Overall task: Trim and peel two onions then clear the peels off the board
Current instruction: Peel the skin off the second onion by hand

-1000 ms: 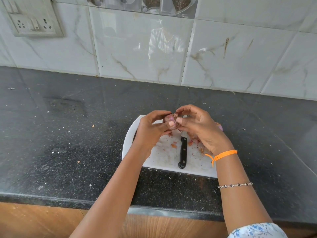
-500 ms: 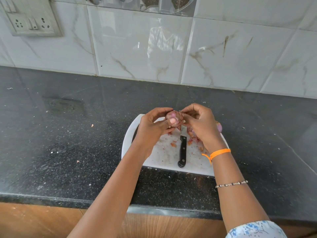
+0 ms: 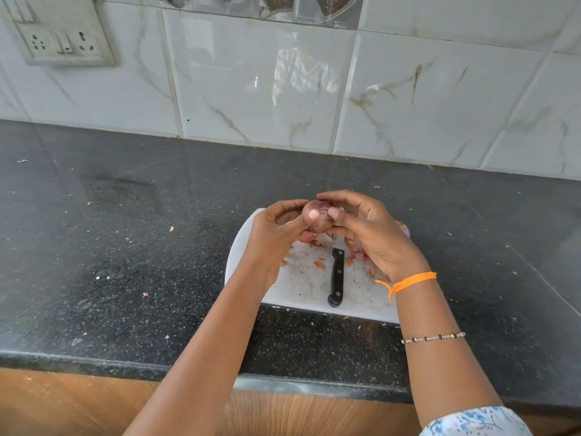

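Observation:
A small purple onion (image 3: 318, 217) is held above the far end of the white cutting board (image 3: 306, 289). My left hand (image 3: 276, 234) grips it from the left, thumb pressed on its front. My right hand (image 3: 367, 231) pinches the onion's skin at its right side with thumb and forefinger. A black-handled knife (image 3: 336, 275) lies on the board, blade pointing away from me. Orange-pink peel scraps (image 3: 355, 258) lie on the board around the knife. Part of a second onion (image 3: 405, 228) shows behind my right hand, mostly hidden.
The board sits on a black speckled counter (image 3: 125, 262) with a few peel flecks (image 3: 171, 228) on it. A tiled wall (image 3: 283, 89) stands behind, with a switch plate (image 3: 59, 39) at upper left. The counter's front edge (image 3: 94, 363) runs below my arms.
My hands have turned the onion slightly and lifted it a little; my right thumb has shifted onto the skin at its right side. The knife and board have not moved.

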